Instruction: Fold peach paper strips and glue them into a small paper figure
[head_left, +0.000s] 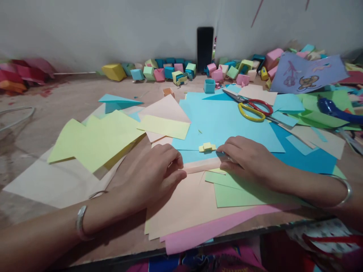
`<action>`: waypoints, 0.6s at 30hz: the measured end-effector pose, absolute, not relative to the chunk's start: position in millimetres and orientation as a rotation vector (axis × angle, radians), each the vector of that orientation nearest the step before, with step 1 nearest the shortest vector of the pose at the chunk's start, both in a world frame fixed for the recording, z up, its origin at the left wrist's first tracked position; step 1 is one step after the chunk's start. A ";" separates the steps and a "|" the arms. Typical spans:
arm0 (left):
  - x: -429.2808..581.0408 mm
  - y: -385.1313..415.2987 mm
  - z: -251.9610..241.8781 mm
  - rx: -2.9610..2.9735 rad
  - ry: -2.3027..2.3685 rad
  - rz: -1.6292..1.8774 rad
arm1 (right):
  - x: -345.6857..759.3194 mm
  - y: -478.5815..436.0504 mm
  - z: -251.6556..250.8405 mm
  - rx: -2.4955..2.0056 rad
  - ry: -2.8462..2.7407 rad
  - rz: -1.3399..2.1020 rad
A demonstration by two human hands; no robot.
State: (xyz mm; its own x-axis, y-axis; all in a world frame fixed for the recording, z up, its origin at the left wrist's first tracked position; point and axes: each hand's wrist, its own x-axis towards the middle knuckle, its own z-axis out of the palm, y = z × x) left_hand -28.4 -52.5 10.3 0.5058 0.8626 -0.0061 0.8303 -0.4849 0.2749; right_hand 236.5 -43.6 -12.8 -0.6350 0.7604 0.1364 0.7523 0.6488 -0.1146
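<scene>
Both hands press on a narrow folded strip of peach paper [202, 166] lying across a stack of coloured sheets. My left hand [150, 172] pinches the strip's left end with fingers curled. At the strip's right end my right hand [246, 158] pinches it too, fingers bent. A small folded yellow paper piece [207, 147] sits just beyond the strip, between the two hands, on a light blue sheet [224, 124]. Silver bangles ring both wrists.
Red-and-yellow scissors [253, 109] lie on the blue sheets behind. Yellow-green sheets [96, 139] spread to the left. A row of small folded paper boxes [176, 71] lines the wall by a dark phone [205, 48]. A blue tool [334, 109] lies right. The table edge [255, 228] runs close in front.
</scene>
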 end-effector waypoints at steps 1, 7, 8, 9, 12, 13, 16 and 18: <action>-27.8 -52.7 10.4 2.518 1.435 0.209 | 236.1 -43.1 -11.2 -1.263 -2.700 0.091; -24.3 -54.6 13.2 2.486 1.369 0.250 | 232.8 -40.8 -4.4 -1.228 -2.723 0.267; -24.1 -54.5 13.6 2.474 1.357 0.244 | 232.5 -41.3 -4.3 -1.240 -2.718 0.286; -23.9 -54.2 13.8 2.462 1.348 0.239 | 232.4 -41.9 -4.4 -1.261 -2.707 0.297; -23.9 -53.6 13.3 2.429 1.336 0.232 | 232.6 -44.0 -5.7 -1.315 -2.676 0.312; -24.1 -53.6 12.6 2.426 1.330 0.228 | 232.8 -44.3 -6.0 -1.311 -2.677 0.320; -24.9 -54.3 9.2 2.438 1.294 0.246 | 233.3 -43.7 -5.9 -1.243 -2.690 0.339; -24.9 -55.3 7.2 2.452 1.258 0.289 | 233.2 -42.8 -5.0 -1.208 -2.690 0.339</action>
